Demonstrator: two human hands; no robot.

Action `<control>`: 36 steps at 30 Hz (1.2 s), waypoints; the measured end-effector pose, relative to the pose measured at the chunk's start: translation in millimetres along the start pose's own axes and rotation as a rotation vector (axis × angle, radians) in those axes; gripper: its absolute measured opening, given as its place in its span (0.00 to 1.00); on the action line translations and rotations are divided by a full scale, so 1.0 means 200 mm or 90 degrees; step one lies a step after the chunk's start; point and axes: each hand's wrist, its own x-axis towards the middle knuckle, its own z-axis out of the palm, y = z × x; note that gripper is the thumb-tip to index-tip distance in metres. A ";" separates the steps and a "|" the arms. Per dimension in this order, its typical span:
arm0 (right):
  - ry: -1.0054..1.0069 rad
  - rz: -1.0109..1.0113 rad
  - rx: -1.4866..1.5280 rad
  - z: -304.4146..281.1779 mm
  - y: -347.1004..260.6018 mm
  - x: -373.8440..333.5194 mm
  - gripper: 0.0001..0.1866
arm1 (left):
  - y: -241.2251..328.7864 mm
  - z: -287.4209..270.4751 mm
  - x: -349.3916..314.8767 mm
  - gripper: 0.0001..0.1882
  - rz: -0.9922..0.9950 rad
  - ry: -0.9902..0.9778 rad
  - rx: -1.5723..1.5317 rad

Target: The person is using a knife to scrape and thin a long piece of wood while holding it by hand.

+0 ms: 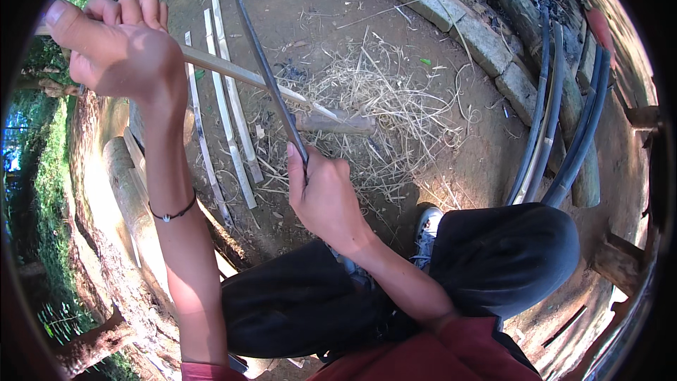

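"While the left hand (120,49) clenches the wooden strip (226,68), where does it run?"

"Rightward, to its far end at a short log (347,125) among pale shavings (416,123)."

"And the right hand (330,201)?"

"Closed around a knife (262,56), which crosses over the strip; whether they touch, I can't tell."

"What else is near?"

"Three more strips (247,142) lie on the ground (296,7), left of the shavings."

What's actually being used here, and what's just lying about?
Apparently in use:
- strip, in the left hand
- knife, in the right hand
- short log at the strip's tip

Probably just lying about:
- shavings
- other strips
- dark poles
- large log, right
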 end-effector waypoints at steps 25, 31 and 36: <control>0.069 0.133 -0.108 0.08 0.50 -0.01 0.23 | 0.01 0.06 0.01 0.31 -0.028 0.026 -0.020; 0.036 0.117 -0.031 -0.03 0.22 -0.01 0.21 | -0.02 0.07 0.01 0.31 -0.018 0.032 -0.017; -0.024 0.108 0.013 -0.05 0.10 -0.03 0.20 | -0.02 0.01 0.05 0.27 -0.053 0.093 0.092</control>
